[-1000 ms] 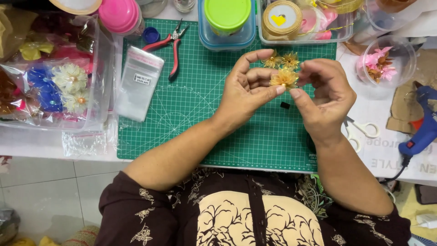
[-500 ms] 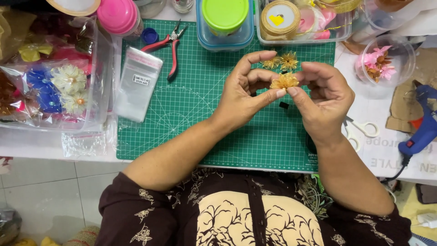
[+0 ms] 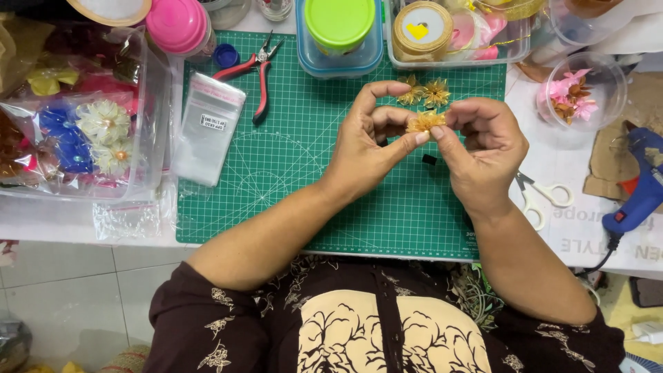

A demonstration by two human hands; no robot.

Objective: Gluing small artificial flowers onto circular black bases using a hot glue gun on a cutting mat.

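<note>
Both my hands pinch one small gold ribbon flower [image 3: 424, 121] above the green cutting mat [image 3: 290, 173]. My left hand [image 3: 369, 141] grips it from the left with thumb and fingers. My right hand [image 3: 483, 148] holds it from the right with its fingertips. Two more gold flowers [image 3: 425, 92] lie on the mat just beyond my fingers. A small dark piece [image 3: 429, 159] lies on the mat under my hands.
Red-handled pliers [image 3: 252, 76] and a clear plastic bag packet [image 3: 207, 128] lie on the mat's left. Tubs with a green lid [image 3: 340, 24] and ribbon spools [image 3: 421, 27] line the back. White scissors [image 3: 542, 197], a blue glue gun [image 3: 639, 186] and a bowl of pink flowers [image 3: 577, 93] sit right; bins of flowers [image 3: 97, 131] stand left.
My hands have turned and worked the gold flower slightly between the fingertips, staying in the same spot over the mat. Nothing else has moved.
</note>
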